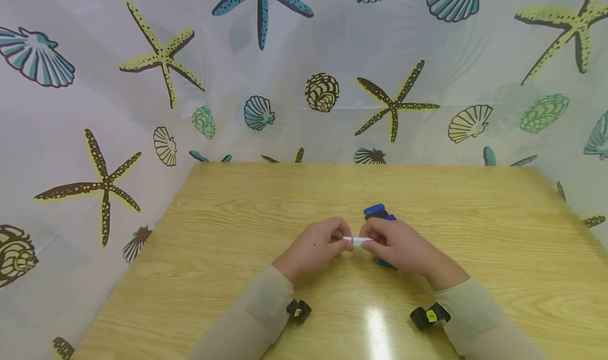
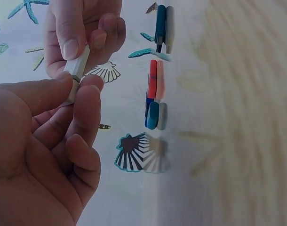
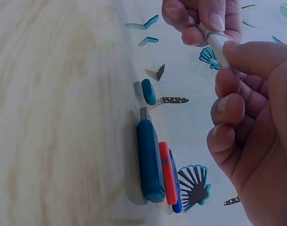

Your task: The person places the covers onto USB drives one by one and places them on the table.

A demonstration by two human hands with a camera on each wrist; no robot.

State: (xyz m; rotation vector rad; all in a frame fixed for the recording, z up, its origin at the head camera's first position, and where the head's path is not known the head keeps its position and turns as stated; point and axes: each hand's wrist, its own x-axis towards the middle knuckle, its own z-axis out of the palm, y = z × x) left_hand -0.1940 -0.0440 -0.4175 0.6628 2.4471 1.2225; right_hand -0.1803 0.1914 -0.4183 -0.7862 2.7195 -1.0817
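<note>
A small white stick, which looks like a capped USB stick (image 1: 358, 240), is held above the table between both hands. My left hand (image 1: 315, 246) pinches one end with thumb and fingertips. The other end is pinched by my right hand (image 1: 404, 246). A thin dark seam crosses the stick (image 2: 76, 68) between the two grips. Under and beyond the right hand lie more sticks. The right wrist view has a teal USB stick (image 3: 150, 162) with its metal plug bare, a separate teal cap (image 3: 148, 92), a red stick (image 3: 168, 174) and a blue one (image 3: 176, 188).
In the head view, a blue piece (image 1: 374, 209) and a dark piece lie just beyond the right hand. The wooden table (image 1: 247, 201) extends around them. A cloth with starfish and shells (image 1: 294, 128) hangs behind and along the sides.
</note>
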